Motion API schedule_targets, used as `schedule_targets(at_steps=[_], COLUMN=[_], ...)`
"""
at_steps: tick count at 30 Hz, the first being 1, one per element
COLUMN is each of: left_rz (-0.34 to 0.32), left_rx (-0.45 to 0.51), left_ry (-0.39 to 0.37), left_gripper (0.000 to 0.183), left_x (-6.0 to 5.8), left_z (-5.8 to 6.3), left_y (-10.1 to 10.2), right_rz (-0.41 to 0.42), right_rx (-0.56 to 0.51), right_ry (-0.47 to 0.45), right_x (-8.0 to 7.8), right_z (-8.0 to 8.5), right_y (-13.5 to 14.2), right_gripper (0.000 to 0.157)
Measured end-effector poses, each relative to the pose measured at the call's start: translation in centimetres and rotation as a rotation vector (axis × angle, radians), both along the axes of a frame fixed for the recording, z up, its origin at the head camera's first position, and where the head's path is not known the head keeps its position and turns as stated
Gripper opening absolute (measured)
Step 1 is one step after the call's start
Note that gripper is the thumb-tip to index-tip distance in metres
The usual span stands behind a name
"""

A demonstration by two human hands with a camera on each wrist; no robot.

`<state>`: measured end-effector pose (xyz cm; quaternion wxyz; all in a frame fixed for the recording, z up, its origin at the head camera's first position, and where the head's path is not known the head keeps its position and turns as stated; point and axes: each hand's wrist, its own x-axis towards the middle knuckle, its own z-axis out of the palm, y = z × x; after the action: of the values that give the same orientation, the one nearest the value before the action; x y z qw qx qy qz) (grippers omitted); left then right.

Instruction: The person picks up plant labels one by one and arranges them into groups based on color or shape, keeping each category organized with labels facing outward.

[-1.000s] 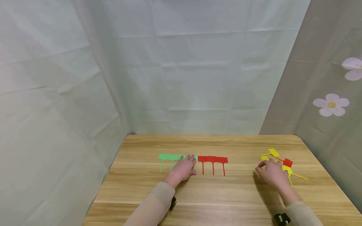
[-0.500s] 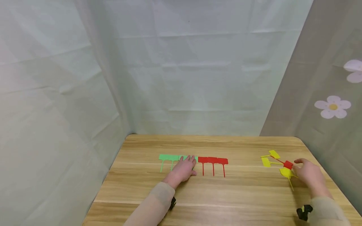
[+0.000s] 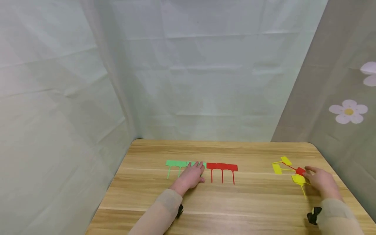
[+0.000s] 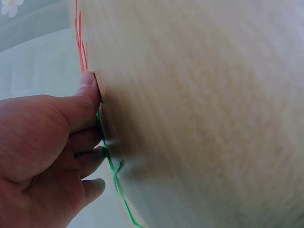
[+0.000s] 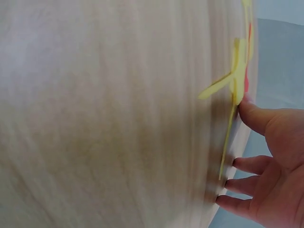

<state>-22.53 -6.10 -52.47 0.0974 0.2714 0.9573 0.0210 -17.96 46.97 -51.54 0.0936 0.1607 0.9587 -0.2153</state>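
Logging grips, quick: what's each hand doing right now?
Left hand: open, resting on the row of flat green plastic-looking stemmed tags.
Right hand: at a flat red plastic-looking stemmed tag; cannot tell whether it grips.

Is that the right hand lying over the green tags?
No, the left hand lies over the green tags, while the right hand is at the loose red tag.

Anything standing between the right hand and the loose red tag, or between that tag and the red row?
Nothing visible separates the right hand from the loose red tag; they appear to touch. Toward the red row, a yellow tag lies in line; beyond it, nothing visible intervenes.
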Motion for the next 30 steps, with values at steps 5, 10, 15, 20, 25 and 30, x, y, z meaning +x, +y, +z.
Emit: schedule_targets(at_steps=[5,10,15,20,25,30], left_rz=[0.002,0.000,-0.002,-0.004,-0.004,-0.006], left_rx=[0.002,-0.002,-0.002,-0.006,-0.008,-0.005], left_ry=[0.003,0.003,0.010,0.015,0.012,0.014], left_gripper=[0.068,0.068,0.068,0.069,0.068,0.068], left_x=[0.06,0.03,-0.04,-0.10,-0.17,-0.22], left_z=[0.08,0.10,0.01,-0.08,-0.13,-0.13], left_y=[0.02,0.07,0.11,0.10,0.07,0.06], right_rz=[-0.028,-0.046,-0.050,-0.046,-0.054,-0.047], right_rx=[0.020,0.030,0.043,0.045,0.045,0.046], right_ry=[0.025,0.029,0.030,0.030,0.026,0.028], right_x=[0.01,0.06,0.02,-0.04,-0.06,-0.11], right_z=[0.23,0.15,0.09,0.09,0.08,0.05], right_y=[-0.34,-0.31,-0.27,-0.27,-0.42,-0.35], right_gripper=[0.060,0.058,0.057,0.057,0.057,0.058])
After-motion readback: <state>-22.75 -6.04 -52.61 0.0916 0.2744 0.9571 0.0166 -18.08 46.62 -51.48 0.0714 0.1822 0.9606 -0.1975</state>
